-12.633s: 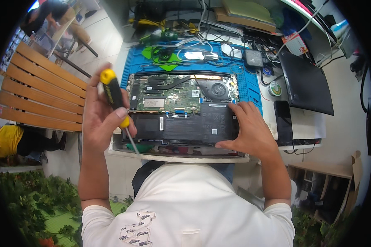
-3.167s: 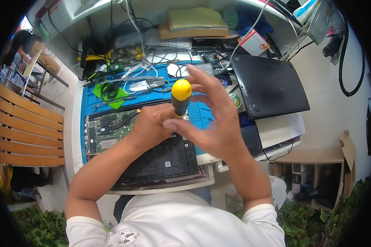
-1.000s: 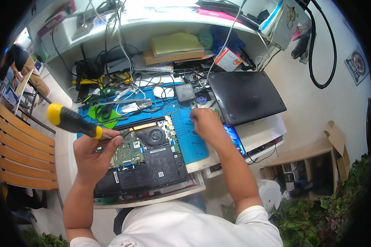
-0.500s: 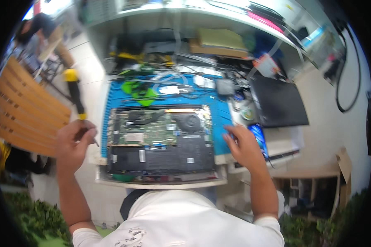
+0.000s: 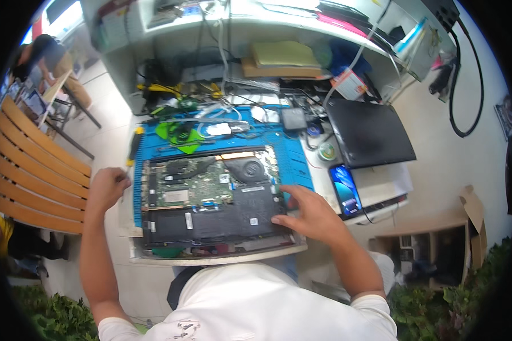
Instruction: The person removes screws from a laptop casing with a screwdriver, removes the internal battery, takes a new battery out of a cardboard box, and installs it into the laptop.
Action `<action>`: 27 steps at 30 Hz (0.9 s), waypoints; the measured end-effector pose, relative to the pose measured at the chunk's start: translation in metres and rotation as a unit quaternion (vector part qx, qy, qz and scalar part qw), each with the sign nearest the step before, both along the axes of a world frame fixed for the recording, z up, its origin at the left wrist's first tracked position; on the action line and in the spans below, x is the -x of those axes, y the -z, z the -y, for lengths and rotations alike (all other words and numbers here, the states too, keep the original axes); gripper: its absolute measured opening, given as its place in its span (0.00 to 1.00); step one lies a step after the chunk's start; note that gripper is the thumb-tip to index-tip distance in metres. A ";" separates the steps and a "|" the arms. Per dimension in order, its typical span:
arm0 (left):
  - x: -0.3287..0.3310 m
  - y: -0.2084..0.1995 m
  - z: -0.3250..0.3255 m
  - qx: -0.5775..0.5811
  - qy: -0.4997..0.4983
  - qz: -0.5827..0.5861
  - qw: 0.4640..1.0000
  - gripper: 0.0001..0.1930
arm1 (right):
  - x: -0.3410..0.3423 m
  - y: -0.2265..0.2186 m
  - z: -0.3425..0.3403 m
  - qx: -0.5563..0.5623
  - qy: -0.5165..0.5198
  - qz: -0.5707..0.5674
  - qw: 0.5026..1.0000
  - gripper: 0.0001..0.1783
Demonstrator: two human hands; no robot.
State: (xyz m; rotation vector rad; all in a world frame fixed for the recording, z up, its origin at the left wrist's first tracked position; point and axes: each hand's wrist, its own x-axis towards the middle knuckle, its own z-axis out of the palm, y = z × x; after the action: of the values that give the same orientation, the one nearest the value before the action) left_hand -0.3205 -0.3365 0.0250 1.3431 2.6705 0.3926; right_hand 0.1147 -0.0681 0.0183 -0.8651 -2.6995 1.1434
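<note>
The opened laptop is lying on the desk, partly over the blue mat, its long axis running left-right, battery side facing the person. The left hand is pinching the screwdriver shaft, handle pointing away; the right hand is resting, spread, at the laptop's right edge.

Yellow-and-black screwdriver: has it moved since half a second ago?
Yes, rightward: the screwdriver, then wholly left of the blue rectangular mat, now has its handle at that mat's left edge.
</note>
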 end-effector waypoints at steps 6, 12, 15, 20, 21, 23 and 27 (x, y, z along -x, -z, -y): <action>0.025 -0.001 -0.050 0.044 -0.031 -0.007 0.999 0.10 | 0.002 -0.011 0.014 -0.010 -0.014 0.056 0.998 0.58; 0.050 0.022 -0.055 0.023 -0.007 -0.024 0.999 0.10 | 0.001 0.002 0.008 -0.030 -0.059 -0.010 0.998 0.61; 0.045 0.016 -0.060 -0.004 -0.010 0.007 1.000 0.13 | 0.007 -0.001 0.004 -0.014 -0.053 0.010 0.998 0.59; 0.050 0.021 -0.053 -0.043 0.016 0.059 0.997 0.16 | 0.018 -0.012 -0.006 -0.014 -0.083 0.138 0.987 0.59; 0.050 0.022 -0.051 -0.049 0.016 0.071 0.996 0.16 | 0.019 -0.010 -0.007 -0.027 -0.090 0.138 0.986 0.59; 0.051 0.024 -0.045 -0.066 0.025 0.092 0.993 0.17 | 0.020 -0.007 -0.010 -0.053 -0.099 0.131 0.985 0.60; 0.049 0.025 -0.037 -0.082 0.004 0.120 0.989 0.18 | 0.024 -0.008 -0.010 -0.047 -0.096 0.139 0.985 0.62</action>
State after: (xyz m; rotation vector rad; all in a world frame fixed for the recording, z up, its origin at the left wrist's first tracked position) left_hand -0.3696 -0.2991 -0.0001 1.2561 2.4797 0.7357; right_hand 0.0902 -0.0582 0.0266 -0.8204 -3.0950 0.9819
